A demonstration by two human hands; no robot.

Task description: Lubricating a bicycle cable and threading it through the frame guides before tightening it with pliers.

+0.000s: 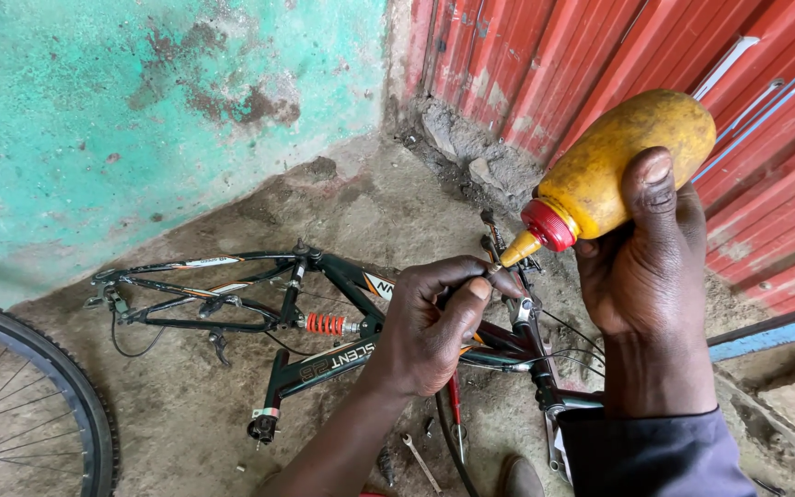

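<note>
Pinched between my left hand (430, 327) thumb and forefinger is a small dark part I can't make out, while my right hand (641, 267) wraps a grimy yellow squeeze bottle (623, 161). Its long axis tilts down-left, yellow nozzle (519, 248) touching that pinch. Beyond lies the stripped bicycle frame (324, 317).

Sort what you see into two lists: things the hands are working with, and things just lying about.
In use: yellow squeeze bottle in the right hand; small part pinched by the left hand.

Lying about: bicycle frame, wheel, spanner, red-handled tool.
</note>
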